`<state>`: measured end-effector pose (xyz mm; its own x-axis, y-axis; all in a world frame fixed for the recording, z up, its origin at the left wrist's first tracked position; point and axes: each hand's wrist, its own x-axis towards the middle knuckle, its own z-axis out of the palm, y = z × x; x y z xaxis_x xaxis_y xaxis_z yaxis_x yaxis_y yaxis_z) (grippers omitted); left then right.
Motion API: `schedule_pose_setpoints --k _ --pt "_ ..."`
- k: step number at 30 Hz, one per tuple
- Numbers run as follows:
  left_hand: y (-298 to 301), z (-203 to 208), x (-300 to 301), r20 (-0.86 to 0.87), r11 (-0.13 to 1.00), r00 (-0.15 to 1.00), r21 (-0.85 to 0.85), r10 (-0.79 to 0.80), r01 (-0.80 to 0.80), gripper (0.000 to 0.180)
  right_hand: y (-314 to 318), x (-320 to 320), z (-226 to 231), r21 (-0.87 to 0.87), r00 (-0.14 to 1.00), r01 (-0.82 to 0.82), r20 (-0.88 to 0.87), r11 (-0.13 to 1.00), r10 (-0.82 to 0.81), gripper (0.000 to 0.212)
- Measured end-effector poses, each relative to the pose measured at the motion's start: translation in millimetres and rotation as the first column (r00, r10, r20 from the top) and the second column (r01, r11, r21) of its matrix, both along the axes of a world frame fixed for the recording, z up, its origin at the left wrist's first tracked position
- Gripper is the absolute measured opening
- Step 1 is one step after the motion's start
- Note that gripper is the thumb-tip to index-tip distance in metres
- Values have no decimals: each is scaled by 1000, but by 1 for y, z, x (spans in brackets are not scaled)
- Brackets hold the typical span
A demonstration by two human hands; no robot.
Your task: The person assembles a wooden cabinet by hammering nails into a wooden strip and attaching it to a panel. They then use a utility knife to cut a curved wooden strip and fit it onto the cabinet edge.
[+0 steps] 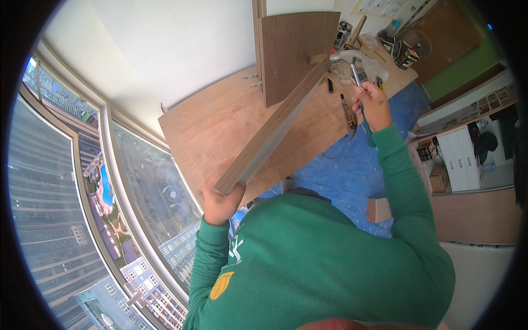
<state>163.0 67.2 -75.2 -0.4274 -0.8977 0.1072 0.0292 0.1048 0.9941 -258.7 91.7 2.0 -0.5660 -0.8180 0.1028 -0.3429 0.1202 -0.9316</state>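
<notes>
My left hand [221, 202] is closed around the near end of a long brown wooden board [273, 127], which has a pale edge. The board slants away to the far right, over the plywood worktable [201, 137]. My right hand [374, 104] grips a claw hammer [357, 76] by its handle. Its metal head is beside the board's far end; whether they touch I cannot tell. By that end a small piece of wood [317, 58] shows against an upright brown panel [294, 41].
A short black object [330, 85] and a black-and-orange tool [348, 113] lie near the table's right edge. Tools, plastic bags and boxes [407, 59] crowd the far right end. Blue sheeting [324, 170] covers the floor. A window [146, 159] runs along the left.
</notes>
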Motion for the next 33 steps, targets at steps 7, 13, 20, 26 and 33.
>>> schedule_pose_setpoints --k 7,13,20,26,33 --pt "-2 8 1 -34 993 995 -79 -95 92 69 -3 14 9 -80 1000 -2 18 997 3 33" --pt "-8 3 3 -58 994 993 31 -102 104 70 -4 -18 -47 -31 965 29 -259 999 -36 37" --pt "-8 0 4 -97 994 991 40 -95 99 71 -4 6 -31 -67 933 62 -351 996 -82 40" --pt "-9 -2 6 -86 995 993 33 -86 89 70 -3 29 -21 -116 992 -19 -123 993 5 41" --pt "-10 -7 7 -64 998 996 -1 -59 60 70 3 29 -24 38 990 2 -139 999 3 41"
